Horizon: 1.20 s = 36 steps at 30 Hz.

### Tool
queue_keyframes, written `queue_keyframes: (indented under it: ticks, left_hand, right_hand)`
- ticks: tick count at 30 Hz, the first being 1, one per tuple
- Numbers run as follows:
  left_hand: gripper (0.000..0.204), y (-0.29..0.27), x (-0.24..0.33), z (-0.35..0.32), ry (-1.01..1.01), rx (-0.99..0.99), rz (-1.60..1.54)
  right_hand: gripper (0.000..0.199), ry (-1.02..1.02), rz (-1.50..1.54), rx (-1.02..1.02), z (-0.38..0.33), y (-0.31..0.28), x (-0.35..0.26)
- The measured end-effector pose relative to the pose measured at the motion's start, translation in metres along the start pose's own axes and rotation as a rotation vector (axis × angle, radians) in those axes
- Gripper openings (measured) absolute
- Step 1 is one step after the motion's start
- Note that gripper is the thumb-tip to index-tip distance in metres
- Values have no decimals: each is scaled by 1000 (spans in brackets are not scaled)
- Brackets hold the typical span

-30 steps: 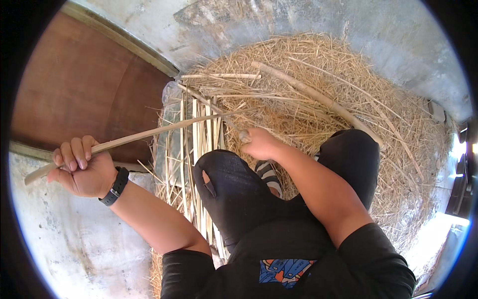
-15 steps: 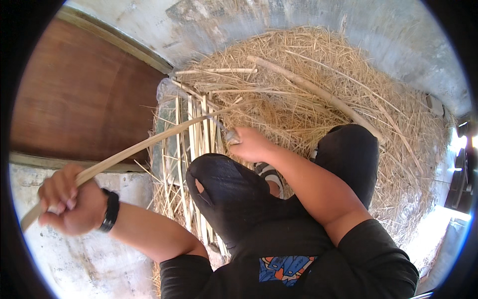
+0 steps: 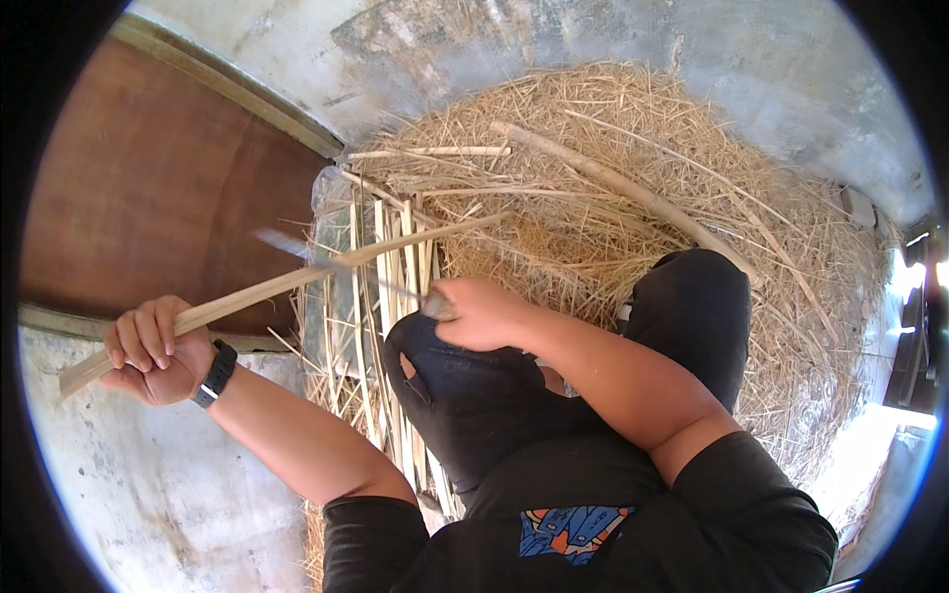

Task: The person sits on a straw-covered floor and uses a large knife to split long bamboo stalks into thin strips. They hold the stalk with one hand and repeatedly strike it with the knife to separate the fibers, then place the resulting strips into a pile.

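Out to the left, my left hand (image 3: 163,348) is closed around the lower end of a long pale bamboo strip (image 3: 262,291). The strip slants up to the right, its far end over the straw. My right hand (image 3: 486,314), above my bent knee, grips the handle of a knife (image 3: 395,288). Its thin blade points left and crosses the strip near the middle. Motion blurs the blade, so I cannot tell how deeply it touches the strip. Beneath them, several split bamboo strips (image 3: 408,272) lie side by side.
Loose straw (image 3: 633,109) covers the floor. A round bamboo pole (image 3: 623,181) lies across it. To the left is a brown wooden panel (image 3: 168,168) in a frame, and a stained grey wall (image 3: 771,79) curves behind. My knees (image 3: 692,306) are bent close below my hands.
My right hand has moved left and slightly nearer, so the blade crosses the strip farther toward my left hand. My left hand has shifted up and right with the strip.
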<state>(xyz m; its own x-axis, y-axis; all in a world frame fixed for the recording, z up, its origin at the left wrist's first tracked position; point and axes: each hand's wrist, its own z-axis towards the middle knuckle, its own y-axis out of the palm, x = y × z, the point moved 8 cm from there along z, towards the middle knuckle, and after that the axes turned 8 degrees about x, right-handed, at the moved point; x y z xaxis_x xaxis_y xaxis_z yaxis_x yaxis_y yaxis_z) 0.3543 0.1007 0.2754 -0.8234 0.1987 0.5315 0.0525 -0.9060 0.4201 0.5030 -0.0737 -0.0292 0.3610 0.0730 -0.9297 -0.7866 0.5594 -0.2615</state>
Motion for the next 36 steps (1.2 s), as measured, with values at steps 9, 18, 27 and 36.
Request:
queue_keyframes:
  ticks: [9, 18, 27, 36]
  left_hand:
    - [27, -13, -6, 11, -18, -17, -27]
    - [28, -25, 7, 27, 3, 46, 21]
    - [29, -47, 13, 22, 17, 12, -58]
    - [27, -47, 9, 27, -12, -40, -110]
  right_hand:
    - [38, 644, -74, 2, -1, -13, 155]
    - [40, 332, 4, 10, 27, 15, 62]
    - [35, 685, 46, 98, 11, 4, 135]
    - [36, 446, -177, 167, 14, 22, 179]
